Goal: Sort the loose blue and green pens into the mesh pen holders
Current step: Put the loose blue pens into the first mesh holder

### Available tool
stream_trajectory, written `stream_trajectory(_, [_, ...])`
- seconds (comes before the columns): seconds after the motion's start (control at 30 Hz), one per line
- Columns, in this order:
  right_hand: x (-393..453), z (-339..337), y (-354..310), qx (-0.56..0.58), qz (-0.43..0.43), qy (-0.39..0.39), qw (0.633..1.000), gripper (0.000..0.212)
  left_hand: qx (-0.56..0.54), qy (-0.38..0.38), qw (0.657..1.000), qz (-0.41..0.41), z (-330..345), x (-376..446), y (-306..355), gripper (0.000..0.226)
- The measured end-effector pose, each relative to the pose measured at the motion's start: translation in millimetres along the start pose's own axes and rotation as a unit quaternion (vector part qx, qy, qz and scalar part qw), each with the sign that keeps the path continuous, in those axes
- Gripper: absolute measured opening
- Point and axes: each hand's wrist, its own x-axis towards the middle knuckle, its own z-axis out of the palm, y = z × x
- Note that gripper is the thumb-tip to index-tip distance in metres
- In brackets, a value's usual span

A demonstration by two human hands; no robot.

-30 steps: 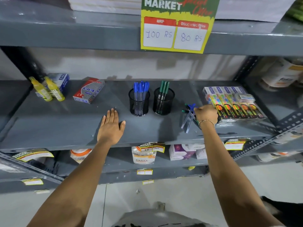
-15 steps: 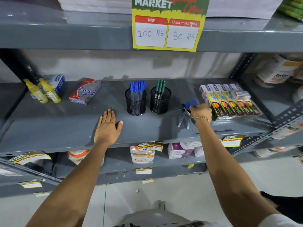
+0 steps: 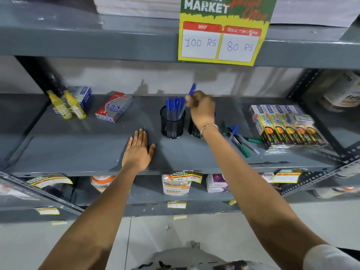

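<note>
Two black mesh pen holders stand mid-shelf. The left holder (image 3: 172, 124) is packed with several blue pens. The right holder (image 3: 193, 129) is mostly hidden behind my right wrist. My right hand (image 3: 201, 109) is shut on a blue pen (image 3: 191, 90), tilted, with its lower end at the left holder's rim. A few loose blue and green pens (image 3: 240, 140) lie crossed on the shelf to the right. My left hand (image 3: 138, 151) rests flat and open on the grey shelf (image 3: 78, 151), left of the holders.
Boxes of colour pens (image 3: 286, 126) sit at the right, close to the loose pens. A red and grey box (image 3: 114, 107) and two yellow bottles (image 3: 67, 106) stand at the left. A price sign (image 3: 224, 34) hangs from the shelf above.
My right hand has lifted one blue pen from the loose pile and carried it left to the left holder. The left hand has stayed flat on the shelf.
</note>
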Motion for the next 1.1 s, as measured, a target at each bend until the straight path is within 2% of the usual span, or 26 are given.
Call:
stream_trajectory(0.07, [-5,19,5,-0.063,0.012,-0.047,0.997,0.023,0.001,-0.001,1.0,0.001,0,0,-1,0.069])
stream_trajectory(0.17, [-7,31,11,-0.14,0.032,-0.077,0.987,0.026,-0.001,-0.001,1.0,0.001,-1,0,0,0.069])
stream_trajectory(0.33, [-1,28,9,-0.157,0.034,-0.074,0.984,0.032,0.001,0.0,1.0,0.001,-1,-1,0,0.069])
stream_trajectory(0.4, [2,19,6,-0.122,0.027,-0.046,0.991,0.027,0.002,-0.002,1.0,0.001,-1,-1,0,0.069])
stream_trajectory(0.5, [5,-8,13,-0.1,0.018,0.055,0.993,0.02,0.002,-0.007,1.0,0.0,-1,0,1,0.068])
stream_trajectory(0.6, [12,-49,43,-0.113,0.091,0.134,0.98,0.025,0.001,-0.005,1.0,-0.001,0,0,2,0.067])
stream_trajectory(0.7, [16,-88,86,-0.171,0.235,0.087,0.953,0.036,-0.001,-0.001,1.0,-0.002,1,0,2,0.067])
stream_trajectory(0.77, [10,-98,104,-0.192,0.281,0.031,0.94,0.04,0.002,0.001,1.0,-0.001,1,0,2,0.067])
stream_trajectory(0.93, [-5,-84,117,-0.204,0.3,-0.027,0.931,0.045,0.005,-0.002,1.0,-0.002,1,0,1,0.068])
stream_trajectory(1.1, [-6,-76,115,-0.221,0.303,-0.018,0.927,0.036,0.002,-0.001,1.0,-0.005,2,0,0,0.068])
